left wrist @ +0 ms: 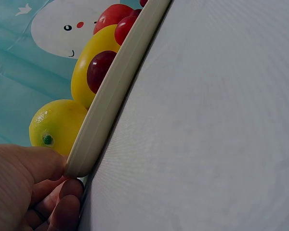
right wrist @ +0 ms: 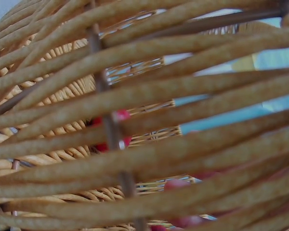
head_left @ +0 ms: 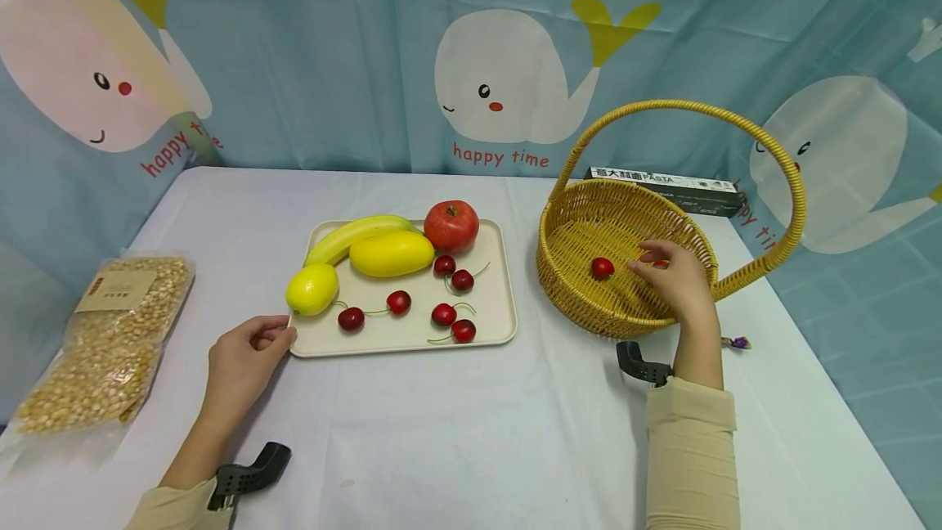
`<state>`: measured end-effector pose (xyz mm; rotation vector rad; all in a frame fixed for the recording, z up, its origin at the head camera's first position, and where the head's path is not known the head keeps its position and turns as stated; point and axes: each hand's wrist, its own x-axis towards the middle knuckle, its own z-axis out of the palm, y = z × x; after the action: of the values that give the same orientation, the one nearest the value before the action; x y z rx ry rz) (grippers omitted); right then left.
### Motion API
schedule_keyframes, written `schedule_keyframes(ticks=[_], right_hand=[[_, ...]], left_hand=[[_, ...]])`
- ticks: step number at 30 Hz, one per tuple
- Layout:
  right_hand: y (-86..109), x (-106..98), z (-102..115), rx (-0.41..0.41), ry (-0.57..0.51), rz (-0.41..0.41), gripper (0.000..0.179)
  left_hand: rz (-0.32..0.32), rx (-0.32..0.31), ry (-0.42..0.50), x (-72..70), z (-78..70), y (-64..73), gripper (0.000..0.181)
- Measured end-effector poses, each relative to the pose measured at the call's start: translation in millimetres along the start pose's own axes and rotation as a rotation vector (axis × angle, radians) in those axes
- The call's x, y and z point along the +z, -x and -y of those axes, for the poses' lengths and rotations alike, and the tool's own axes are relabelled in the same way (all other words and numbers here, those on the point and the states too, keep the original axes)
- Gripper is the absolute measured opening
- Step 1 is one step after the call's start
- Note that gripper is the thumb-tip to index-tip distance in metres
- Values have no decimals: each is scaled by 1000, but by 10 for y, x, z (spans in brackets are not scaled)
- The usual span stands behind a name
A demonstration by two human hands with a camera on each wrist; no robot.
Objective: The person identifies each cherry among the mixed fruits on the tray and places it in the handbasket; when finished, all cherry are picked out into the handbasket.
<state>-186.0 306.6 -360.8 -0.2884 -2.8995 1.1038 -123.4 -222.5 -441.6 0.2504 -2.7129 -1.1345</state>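
Note:
At its front left corner, a cream tray [head_left: 397,348] is pinched by my left hand [head_left: 246,358], thumb on the rim and fingers below. On the tray are a lemon [head_left: 312,289], a banana [head_left: 361,235], a yellow mango-like fruit [head_left: 392,253], a red apple [head_left: 451,226] and several cherries [head_left: 351,319] with stems. My right hand [head_left: 677,280] reaches over the near right rim into a woven basket [head_left: 581,309], its thumb and fingertips apart. One red cherry [head_left: 603,268] lies on the basket floor; another red cherry [head_left: 661,264] shows between thumb and fingers. Basket weave mostly hides that hand in the right wrist view.
A tall handle [head_left: 795,211] arches over the basket. Behind it lies a dark pasta box [head_left: 670,190]. A bag of corn kernels [head_left: 110,342] rests at the left table edge. Near my right wrist is a small purple dried flower [head_left: 737,343]. A printed curtain [head_left: 353,64] hangs behind.

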Motion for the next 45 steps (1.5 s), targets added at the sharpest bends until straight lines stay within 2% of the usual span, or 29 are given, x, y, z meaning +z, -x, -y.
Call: schedule_keyframes(ticks=[10,15,21,27,30,36,41,45], right_hand=[[37,-8,35,-35,-56,-15,49],[72,-5,152,-72,-111,-19,51],[158,68,424,-206,-239,3,46],[246,236,711,-397,-408,140,39],[308,343,861,-454,-424,225,37],[397,676,1094,-508,-348,387,34],[404,1011,1134,-534,-265,528,35],[408,1182,1127,-534,-202,597,37]], left_hand=[[2,0,-3,-9,-2,5,27],[3,1,-7,-13,-7,0,28],[2,2,-8,-16,-13,1,28],[3,-5,-5,-13,-13,5,28],[1,-2,-7,-7,-6,2,27],[-1,-1,-9,-4,-1,2,27],[0,-6,-7,-6,-16,9,28],[-2,5,-4,-5,-28,7,27]])
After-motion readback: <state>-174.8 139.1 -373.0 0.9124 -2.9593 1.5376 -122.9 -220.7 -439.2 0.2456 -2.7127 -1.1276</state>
